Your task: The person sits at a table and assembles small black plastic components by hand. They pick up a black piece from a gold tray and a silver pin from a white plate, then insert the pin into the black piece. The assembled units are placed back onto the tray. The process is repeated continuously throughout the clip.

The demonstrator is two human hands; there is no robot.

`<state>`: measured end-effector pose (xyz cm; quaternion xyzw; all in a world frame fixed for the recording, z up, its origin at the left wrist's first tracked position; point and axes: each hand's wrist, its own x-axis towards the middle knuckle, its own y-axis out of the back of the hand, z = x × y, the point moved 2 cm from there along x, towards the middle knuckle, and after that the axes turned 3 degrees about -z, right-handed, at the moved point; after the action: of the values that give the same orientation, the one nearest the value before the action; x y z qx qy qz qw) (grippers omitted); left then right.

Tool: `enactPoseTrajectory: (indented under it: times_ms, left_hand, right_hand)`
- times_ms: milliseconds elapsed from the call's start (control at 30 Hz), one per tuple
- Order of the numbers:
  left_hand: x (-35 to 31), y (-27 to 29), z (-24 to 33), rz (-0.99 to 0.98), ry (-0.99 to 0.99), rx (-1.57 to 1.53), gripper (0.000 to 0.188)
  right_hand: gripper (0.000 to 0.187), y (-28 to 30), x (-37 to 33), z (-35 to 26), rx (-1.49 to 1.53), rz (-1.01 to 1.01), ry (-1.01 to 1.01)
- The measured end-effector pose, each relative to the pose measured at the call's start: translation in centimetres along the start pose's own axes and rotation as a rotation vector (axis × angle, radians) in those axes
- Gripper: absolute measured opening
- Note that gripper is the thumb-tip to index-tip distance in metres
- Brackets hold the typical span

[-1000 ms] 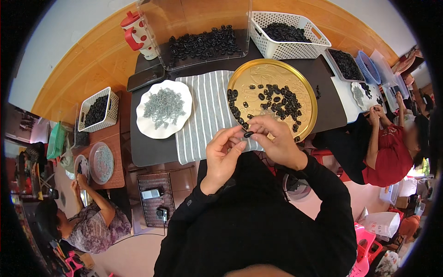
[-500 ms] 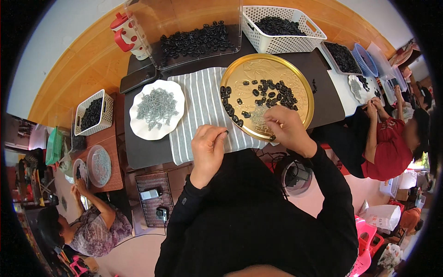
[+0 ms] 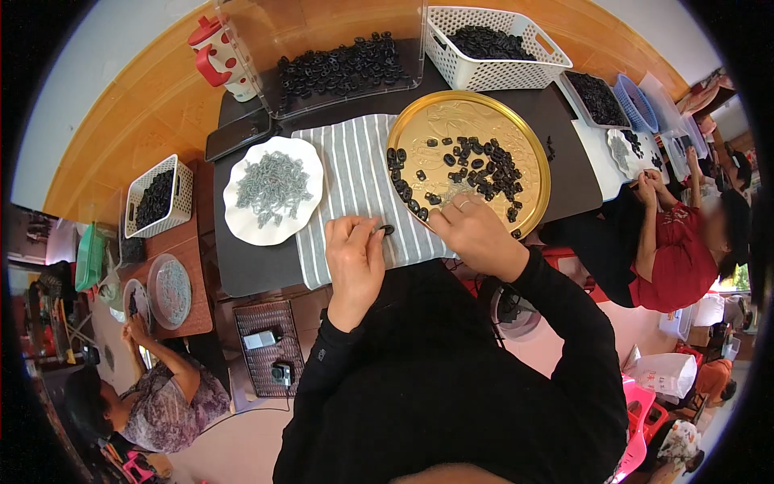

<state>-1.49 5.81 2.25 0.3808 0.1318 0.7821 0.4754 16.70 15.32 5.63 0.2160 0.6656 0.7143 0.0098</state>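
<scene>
Black, the oval piece (image 3: 388,230) is pinched in my left fingers (image 3: 376,244) over striped cloth (image 3: 360,177), likely end-held for exposure, while I can't tell whether my right fingers (image 3: 455,222), by the gold tray (image 3: 524,133), grip anything.

From my head, the wide fisheye view looks steeply down at my hands (image 3: 353,262) and the table (image 3: 250,270), close below. Straight edges bend toward its rim.

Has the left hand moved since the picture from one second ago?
Yes: the left hand has moved leftward, away from the round gold tray, its fingertips now over the striped cloth.
</scene>
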Motion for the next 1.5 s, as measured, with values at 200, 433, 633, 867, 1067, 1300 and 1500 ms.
enactPoseTrajectory:
  times_ms: [200,433,633,867,1067,1300,1500]
  left_hand:
    - [0.0,0.1,0.8,-0.019,-0.017,-0.036,0.016]
    - [0.6,-0.3,2.0,-0.051,-0.066,-0.04,0.014]
    - [2.6,-1.9,3.3,-0.103,-0.131,-0.013,0.013]
    - [4.0,-3.7,4.1,-0.158,-0.176,0.055,0.016]
    - [4.5,-4.5,4.1,-0.167,-0.161,0.092,0.017]
    - [5.6,-5.8,5.2,-0.255,-0.162,0.253,0.021]
    - [5.3,-6.9,4.1,-0.264,-0.181,0.21,0.019]
  right_hand:
    - [0.014,0.0,0.3,-0.3,-0.112,-0.085,0.001]
    - [0.014,-0.5,-1.2,1.6,0.078,0.05,-0.1]
    - [0.015,0.2,-3.0,3.8,0.511,0.219,-0.401]
    - [0.02,0.2,-4.5,3.1,0.49,0.163,-0.346]
    - [0.021,1.0,-3.4,1.4,0.097,0.019,-0.137]
    - [0.017,0.9,-2.4,1.1,0.038,-0.036,-0.047]
    - [0.011,0.0,-3.8,2.8,0.208,0.061,-0.168]
